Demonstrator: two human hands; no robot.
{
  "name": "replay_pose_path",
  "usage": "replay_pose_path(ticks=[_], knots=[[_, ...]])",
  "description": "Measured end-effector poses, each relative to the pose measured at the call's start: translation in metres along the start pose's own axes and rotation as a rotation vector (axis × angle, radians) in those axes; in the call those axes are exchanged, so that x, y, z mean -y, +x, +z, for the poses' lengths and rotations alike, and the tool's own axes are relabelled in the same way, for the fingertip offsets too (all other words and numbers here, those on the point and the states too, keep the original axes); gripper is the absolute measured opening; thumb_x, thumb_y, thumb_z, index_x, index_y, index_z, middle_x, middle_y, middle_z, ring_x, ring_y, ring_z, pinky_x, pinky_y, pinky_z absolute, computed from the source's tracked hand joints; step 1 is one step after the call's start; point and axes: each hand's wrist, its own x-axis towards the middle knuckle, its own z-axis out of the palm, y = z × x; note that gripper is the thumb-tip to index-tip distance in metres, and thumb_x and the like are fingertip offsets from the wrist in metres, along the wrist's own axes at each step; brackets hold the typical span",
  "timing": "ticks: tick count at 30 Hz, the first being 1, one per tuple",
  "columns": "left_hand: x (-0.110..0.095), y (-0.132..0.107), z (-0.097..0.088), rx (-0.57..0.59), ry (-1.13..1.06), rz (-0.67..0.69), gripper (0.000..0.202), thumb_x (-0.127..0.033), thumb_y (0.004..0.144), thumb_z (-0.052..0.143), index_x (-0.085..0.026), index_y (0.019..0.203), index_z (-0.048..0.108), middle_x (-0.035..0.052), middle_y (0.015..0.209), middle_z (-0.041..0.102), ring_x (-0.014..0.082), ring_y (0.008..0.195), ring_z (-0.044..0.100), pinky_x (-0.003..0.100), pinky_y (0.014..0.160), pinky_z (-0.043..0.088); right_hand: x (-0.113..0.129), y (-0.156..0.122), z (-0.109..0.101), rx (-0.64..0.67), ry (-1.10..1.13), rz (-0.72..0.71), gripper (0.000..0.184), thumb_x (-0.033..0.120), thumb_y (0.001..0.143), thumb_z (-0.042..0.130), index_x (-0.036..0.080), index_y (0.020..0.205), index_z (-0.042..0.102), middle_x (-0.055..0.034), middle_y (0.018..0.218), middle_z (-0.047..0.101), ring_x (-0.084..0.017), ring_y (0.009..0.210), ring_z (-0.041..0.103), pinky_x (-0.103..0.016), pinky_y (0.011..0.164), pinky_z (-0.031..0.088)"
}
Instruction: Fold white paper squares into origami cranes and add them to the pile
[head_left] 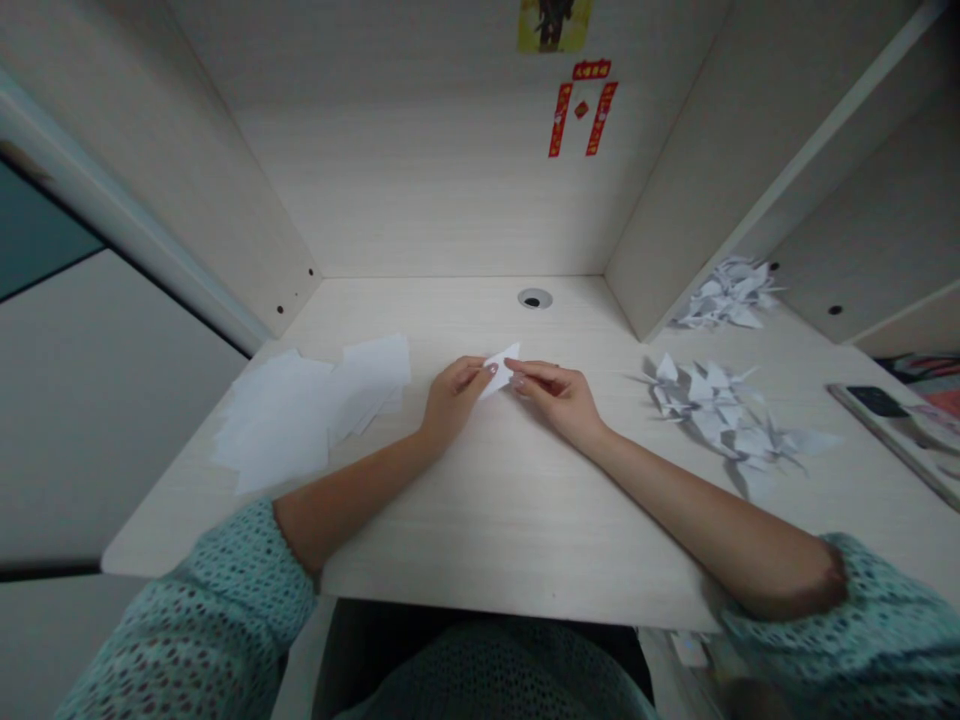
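A small folded piece of white paper (501,366) is held just above the middle of the pale wooden desk (495,500). My left hand (452,393) pinches its left side with curled fingers. My right hand (556,393) pinches its right side, fingers pressed together on the paper's edge. Both forearms reach in from the near edge, with teal knitted sleeves pushed up.
A loose stack of white paper sheets (307,410) lies at the left of the desk. Several folded paper cranes (720,410) lie at the right, with another heap (727,293) on the side shelf. A phone (877,401) rests at far right. A cable hole (534,298) is at the back.
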Motion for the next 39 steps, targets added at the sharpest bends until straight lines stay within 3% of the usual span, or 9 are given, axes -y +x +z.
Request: replay_pose_path(ticks=[3,5,8,11,16,21,29,33,39], knots=[[-0.005,-0.002,0.0,0.004,-0.069,-0.049,0.055,-0.044,0.076,0.065,-0.022,0.126,0.054,0.0004,0.075,0.072,0.0153,0.066,0.062,0.024,0.062,0.045,-0.003,-0.002,0.001,-0.083,-0.014,0.037,0.03,0.037,0.072,0.071,0.022,0.099,0.074,-0.008,0.102,0.073,-0.021,0.082,0.068,-0.038,0.079,0.054],[-0.008,-0.004,0.0,0.016,-0.054,-0.033,0.061,-0.041,0.074,0.068,-0.025,0.13,0.051,0.0013,0.082,0.074,0.0167,0.072,0.065,0.026,0.068,0.047,-0.004,-0.003,0.002,-0.133,-0.054,0.015,0.031,0.038,0.071,0.072,0.022,0.098,0.074,-0.0083,0.102,0.073,-0.021,0.078,0.068,-0.037,0.077,0.055],[-0.01,-0.005,0.0,0.034,0.03,0.068,0.04,-0.033,0.074,0.07,-0.025,0.113,0.065,0.0049,0.106,0.071,0.0192,0.095,0.065,0.028,0.083,0.047,-0.001,-0.005,0.002,-0.185,-0.098,-0.026,0.03,0.037,0.069,0.073,0.022,0.096,0.075,-0.0076,0.095,0.075,-0.019,0.07,0.066,-0.035,0.071,0.055],[-0.009,-0.005,0.0,0.026,0.141,0.151,0.026,-0.028,0.075,0.068,-0.026,0.101,0.071,0.0038,0.113,0.069,0.0197,0.107,0.061,0.032,0.094,0.043,0.005,-0.007,0.003,-0.207,-0.134,-0.035,0.028,0.037,0.07,0.073,0.021,0.093,0.076,-0.0067,0.084,0.075,-0.017,0.061,0.062,-0.033,0.064,0.052],[-0.006,-0.004,0.0,0.014,0.16,0.142,0.025,-0.031,0.073,0.071,-0.026,0.098,0.073,0.0029,0.107,0.072,0.0208,0.103,0.063,0.033,0.095,0.043,0.009,-0.007,0.002,-0.211,-0.167,-0.06,0.026,0.036,0.07,0.073,0.02,0.091,0.076,-0.0063,0.08,0.073,-0.016,0.061,0.06,-0.031,0.062,0.049],[-0.006,-0.004,0.0,0.027,0.12,0.113,0.016,-0.032,0.075,0.068,-0.024,0.088,0.075,0.0032,0.098,0.074,0.0212,0.096,0.066,0.034,0.092,0.045,0.004,-0.005,0.001,-0.112,-0.105,0.001,0.03,0.039,0.071,0.073,0.018,0.093,0.071,-0.0026,0.067,0.068,-0.016,0.063,0.062,-0.032,0.07,0.049],[0.003,-0.002,-0.001,0.014,0.081,0.076,0.017,-0.033,0.075,0.067,-0.024,0.088,0.075,0.0031,0.093,0.074,0.0203,0.09,0.067,0.032,0.087,0.047,0.003,0.0,0.003,0.071,0.159,0.079,0.029,0.039,0.07,0.073,0.02,0.091,0.066,-0.0051,0.087,0.072,-0.017,0.08,0.067,-0.03,0.075,0.052],[0.006,0.0,-0.001,-0.016,0.04,0.024,0.019,-0.034,0.073,0.07,-0.023,0.088,0.074,0.0025,0.092,0.074,0.0186,0.085,0.067,0.03,0.083,0.049,0.001,0.0,0.002,0.022,0.125,0.087,0.029,0.039,0.069,0.074,0.019,0.089,0.07,-0.0048,0.082,0.074,-0.017,0.076,0.068,-0.032,0.076,0.053],[0.005,0.0,-0.001,-0.062,0.079,0.035,0.02,-0.031,0.072,0.07,-0.024,0.09,0.075,0.002,0.096,0.074,0.0181,0.09,0.067,0.031,0.089,0.048,0.0,-0.001,0.003,-0.065,0.095,0.09,0.026,0.038,0.066,0.077,0.019,0.084,0.074,-0.0041,0.077,0.074,-0.017,0.071,0.068,-0.031,0.071,0.053]])
